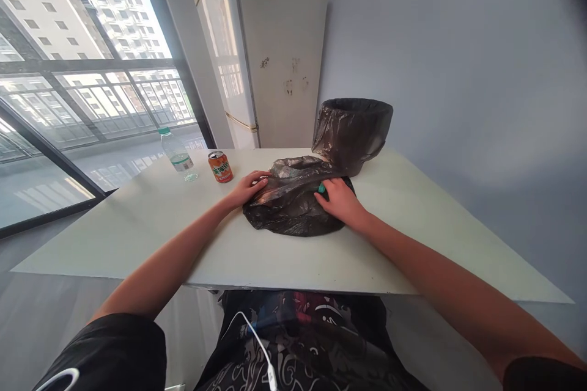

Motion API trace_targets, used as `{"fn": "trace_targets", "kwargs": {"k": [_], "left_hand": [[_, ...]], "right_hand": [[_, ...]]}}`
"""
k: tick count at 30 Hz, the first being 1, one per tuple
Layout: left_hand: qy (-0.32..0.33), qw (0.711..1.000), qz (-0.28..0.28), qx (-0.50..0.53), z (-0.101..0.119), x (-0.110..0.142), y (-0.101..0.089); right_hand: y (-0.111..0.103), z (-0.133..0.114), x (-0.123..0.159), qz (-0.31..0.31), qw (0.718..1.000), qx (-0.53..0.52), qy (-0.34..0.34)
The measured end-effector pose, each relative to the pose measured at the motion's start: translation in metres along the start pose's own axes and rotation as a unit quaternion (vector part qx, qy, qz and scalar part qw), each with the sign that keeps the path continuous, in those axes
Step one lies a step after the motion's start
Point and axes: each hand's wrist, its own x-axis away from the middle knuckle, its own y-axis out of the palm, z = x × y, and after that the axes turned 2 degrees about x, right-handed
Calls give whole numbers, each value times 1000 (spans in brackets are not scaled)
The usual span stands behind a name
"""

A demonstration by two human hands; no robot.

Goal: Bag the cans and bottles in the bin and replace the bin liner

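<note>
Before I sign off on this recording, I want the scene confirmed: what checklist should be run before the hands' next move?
- Left hand on the loose black bag: ok.
- Right hand at the bag, beside something green: ok.
- Green thing identifiable: cannot tell, mostly covered.
- Loose bag spread flat: not ok, it is crumpled.
- Bag-covered bin upright, mouth facing up: ok.
- Bottle and can standing apart from the loose bag: ok.
</note>
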Motion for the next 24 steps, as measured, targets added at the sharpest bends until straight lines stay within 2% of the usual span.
{"fn": "trace_targets", "kwargs": {"k": [4,13,19,24], "left_hand": [[-4,1000,-17,1,-1,0,2],[6,998,18,-57,5,-2,5],[9,995,60,-81,2,-3,5],[15,992,88,-89,0,-3,5]], "right_hand": [[-5,1,-2,-41,999,17,30],[-10,-1,-4,-93,994,7,52],[-9,0,-4,-74,996,-37,46],[-15,-7,-3,-23,995,-93,30]]}}
